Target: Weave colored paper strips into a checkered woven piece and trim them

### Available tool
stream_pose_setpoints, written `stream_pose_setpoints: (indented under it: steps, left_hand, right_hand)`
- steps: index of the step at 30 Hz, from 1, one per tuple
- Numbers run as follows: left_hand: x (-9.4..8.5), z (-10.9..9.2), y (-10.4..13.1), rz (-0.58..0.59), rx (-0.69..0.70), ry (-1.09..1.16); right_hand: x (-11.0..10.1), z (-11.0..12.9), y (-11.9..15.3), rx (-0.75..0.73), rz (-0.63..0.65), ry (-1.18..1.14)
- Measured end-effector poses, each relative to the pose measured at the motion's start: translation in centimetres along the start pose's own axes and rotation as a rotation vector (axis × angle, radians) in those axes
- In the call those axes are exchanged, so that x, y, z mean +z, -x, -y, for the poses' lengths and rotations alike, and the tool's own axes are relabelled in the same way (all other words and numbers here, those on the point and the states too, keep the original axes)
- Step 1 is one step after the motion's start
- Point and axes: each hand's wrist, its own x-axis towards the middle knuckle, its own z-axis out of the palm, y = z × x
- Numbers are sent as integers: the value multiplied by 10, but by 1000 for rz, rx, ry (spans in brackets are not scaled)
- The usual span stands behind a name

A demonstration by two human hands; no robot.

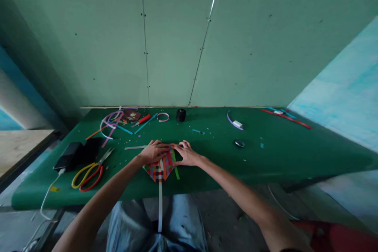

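A woven piece of multicoloured flat strips (161, 170) lies near the table's front edge, with a pointed lower end. My left hand (154, 152) holds its upper left part, fingers bent over the top. On the other side, my right hand (186, 154) grips the upper right edge. Its thumb and forefinger are apart along that edge, and the forefinger tip is close to my left fingers. A green strip (176, 172) sticks out below the right thumb. One pale strip (160, 206) hangs down toward my lap; another pale strip (135, 147) extends left. My hands cover the piece's top.
Scissors with yellow and red handles (91, 171) lie at left, beside a black device (69, 156) with a white cable. Behind are loose strips (113, 120), a red-handled cutter (144, 119), a pink ring (162, 117) and a black cylinder (181, 115). A dark oval object (239, 143) lies right.
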Motion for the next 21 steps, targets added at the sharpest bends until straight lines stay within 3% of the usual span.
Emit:
stream_pose_setpoints:
  steps: [6, 13, 17, 21]
  left_hand:
    - [-14, 2, 0, -122, -64, 160]
    - [-46, 35, 20, -377, -431, 422]
    - [-54, 56, 27, -401, -581, 512]
    - [-58, 70, 23, -350, -647, 549]
  right_hand:
    - [4, 2, 3, 31, -24, -22]
    - [4, 0, 3, 67, -55, -107]
    - [-1, 0, -5, 81, -170, -285]
    - [-7, -6, -27, 241, -301, -484]
